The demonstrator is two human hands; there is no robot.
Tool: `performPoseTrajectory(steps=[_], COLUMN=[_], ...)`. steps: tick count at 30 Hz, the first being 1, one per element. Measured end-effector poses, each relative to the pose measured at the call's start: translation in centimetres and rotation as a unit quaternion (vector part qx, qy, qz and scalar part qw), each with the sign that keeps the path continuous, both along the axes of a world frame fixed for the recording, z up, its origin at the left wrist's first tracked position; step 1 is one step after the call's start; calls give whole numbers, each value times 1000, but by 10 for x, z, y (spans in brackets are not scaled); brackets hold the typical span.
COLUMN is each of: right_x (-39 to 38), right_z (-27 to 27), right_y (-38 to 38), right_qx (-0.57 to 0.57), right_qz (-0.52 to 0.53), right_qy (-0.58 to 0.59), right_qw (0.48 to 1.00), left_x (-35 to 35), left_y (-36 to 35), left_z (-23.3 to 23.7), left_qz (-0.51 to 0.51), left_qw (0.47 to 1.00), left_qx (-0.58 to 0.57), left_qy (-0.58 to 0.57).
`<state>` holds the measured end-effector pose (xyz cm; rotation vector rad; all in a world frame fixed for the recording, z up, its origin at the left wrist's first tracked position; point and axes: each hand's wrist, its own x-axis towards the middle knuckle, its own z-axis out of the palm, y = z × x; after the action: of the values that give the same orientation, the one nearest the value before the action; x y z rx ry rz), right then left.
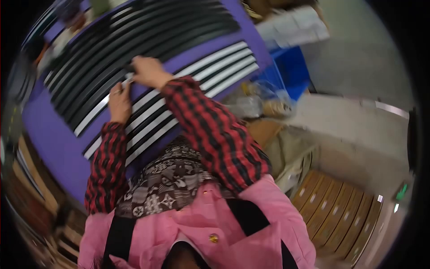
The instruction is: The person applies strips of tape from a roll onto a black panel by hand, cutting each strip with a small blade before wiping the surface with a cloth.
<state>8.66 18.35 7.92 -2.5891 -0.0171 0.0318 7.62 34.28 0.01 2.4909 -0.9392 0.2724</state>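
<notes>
My left hand (pixel 120 103) is at the middle of a purple table, its fingers closed on the edge of a long strip with a white face (pixel 93 117). Just right of it and slightly higher, my right hand (pixel 148 71) pinches at the same strip, with a small dark and whitish piece between the two hands, too blurred to make out. Beyond both hands lie several long black strips (pixel 112 49) side by side. Nearer to me, several black and white strips (pixel 215 71) run parallel, partly hidden under my forearms.
The purple table (pixel 49 130) reaches around the strips. At its right stand a blue bin (pixel 293 71), clear plastic bags (pixel 248 105) and a white package (pixel 293 27). Brown slatted pieces (pixel 336 206) are at the lower right. Part of another person (pixel 74 22) shows at the upper left.
</notes>
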Motion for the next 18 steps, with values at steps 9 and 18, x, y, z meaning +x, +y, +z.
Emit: performPoseTrajectory(steps=[9, 18], right_x=[-134, -504], right_z=[69, 127], right_y=[0, -259], right_qx=[315, -157], right_qz=[-107, -760], right_qy=[-191, -170], right_qw=[923, 608], left_x=[11, 20], left_y=[20, 15], left_z=[-27, -13], left_qz=[-116, -53], left_qw=[983, 984], left_qx=[136, 173], left_qy=[-37, 9])
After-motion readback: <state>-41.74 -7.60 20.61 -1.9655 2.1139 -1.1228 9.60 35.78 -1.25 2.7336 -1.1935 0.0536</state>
